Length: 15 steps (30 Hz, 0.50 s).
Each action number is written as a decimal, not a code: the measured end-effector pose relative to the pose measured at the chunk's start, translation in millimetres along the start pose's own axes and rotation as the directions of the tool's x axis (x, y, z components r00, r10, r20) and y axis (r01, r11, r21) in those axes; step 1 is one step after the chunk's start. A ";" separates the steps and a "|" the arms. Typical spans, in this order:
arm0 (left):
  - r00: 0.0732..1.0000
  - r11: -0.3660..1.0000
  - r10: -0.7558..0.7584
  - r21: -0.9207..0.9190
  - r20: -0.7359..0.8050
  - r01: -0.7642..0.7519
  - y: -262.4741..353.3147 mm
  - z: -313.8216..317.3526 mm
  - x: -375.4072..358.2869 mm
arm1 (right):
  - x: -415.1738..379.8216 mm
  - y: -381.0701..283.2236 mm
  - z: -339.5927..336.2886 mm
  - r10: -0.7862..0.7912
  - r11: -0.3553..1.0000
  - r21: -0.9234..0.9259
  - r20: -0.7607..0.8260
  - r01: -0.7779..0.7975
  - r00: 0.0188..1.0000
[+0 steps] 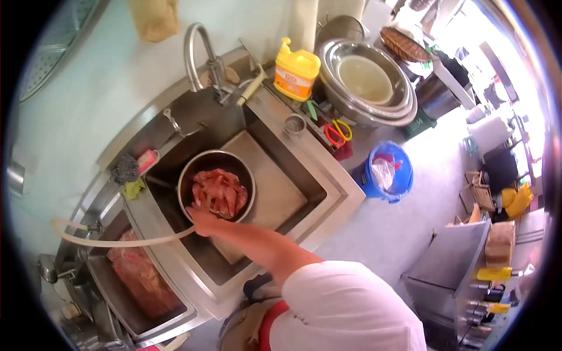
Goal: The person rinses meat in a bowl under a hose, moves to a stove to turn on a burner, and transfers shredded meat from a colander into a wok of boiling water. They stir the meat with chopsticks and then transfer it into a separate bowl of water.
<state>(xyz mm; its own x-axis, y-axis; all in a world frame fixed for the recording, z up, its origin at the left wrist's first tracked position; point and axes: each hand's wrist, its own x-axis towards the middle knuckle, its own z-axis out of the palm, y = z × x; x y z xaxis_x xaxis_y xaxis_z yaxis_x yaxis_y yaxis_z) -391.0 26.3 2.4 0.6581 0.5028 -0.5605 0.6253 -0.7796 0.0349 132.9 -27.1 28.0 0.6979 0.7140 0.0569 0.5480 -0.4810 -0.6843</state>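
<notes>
The hose (117, 241), a pale flexible tube, runs from a fitting at the left of the counter across the rim of the sink (328, 187) and ends at the near edge of the metal bowl (186, 175), where I see my left hand (202, 222) closed around its end. The bowl sits inside the sink basin, toward its left side, and it is full of raw red meat (219, 192) cut in strips. My hand rests right at the bowl's near rim, touching or just beside it; I cannot tell which. My right hand does not show from this view, so I cannot say how it stands. Behind the bowl the tap (196, 52) curves up from the back ledge, and a yellow bottle (297, 73) stands just to its right. Beside the bottle, several steel basins (404, 108) are stacked one in another. A scouring pad (124, 168) lies on the ledge left of the bowl. In the neighbouring basin to the left lies a bag of meat (137, 275). On the floor to the right of the sink stands a blue bucket (404, 175).
</notes>
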 end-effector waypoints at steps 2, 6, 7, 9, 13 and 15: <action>1.000 1.000 0.013 0.009 0.011 -0.013 -7.2 -0.5 -5.8 | 8.2 5.1 9.5 0.001 0.993 0.111 0.361 -0.044 0.933; 0.999 0.999 0.039 0.005 -0.016 -0.039 -27.0 2.6 -10.0 | -19.6 -0.8 2.2 0.071 0.980 0.133 0.466 -0.150 0.882; 0.999 0.999 0.044 0.005 -0.024 -0.044 -31.7 4.9 -11.7 | -26.8 -3.2 1.0 0.069 0.983 0.121 0.444 -0.136 0.893; 0.997 0.997 0.072 0.016 -0.040 -0.071 -45.8 12.1 -17.8 | -37.0 -4.5 -8.6 0.020 0.996 0.064 0.483 -0.058 0.875; 0.959 0.982 0.135 -0.096 -0.248 -0.163 -54.2 46.9 -35.3 | -52.2 -19.3 -12.3 0.033 0.989 -0.134 0.569 0.053 0.822; 0.998 0.999 -0.034 -0.038 0.052 0.036 -45.5 41.3 -27.7 | -59.0 -14.9 -14.2 0.057 0.981 -0.194 0.426 0.029 0.903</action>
<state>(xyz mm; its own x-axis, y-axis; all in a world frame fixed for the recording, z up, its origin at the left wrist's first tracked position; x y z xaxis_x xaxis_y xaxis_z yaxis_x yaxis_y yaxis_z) -455.0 32.4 -17.8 0.6136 0.5090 -0.6036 0.6641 -0.7462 0.0458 90.1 -69.3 45.2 0.4652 0.8339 -0.2971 0.6474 -0.5494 -0.5283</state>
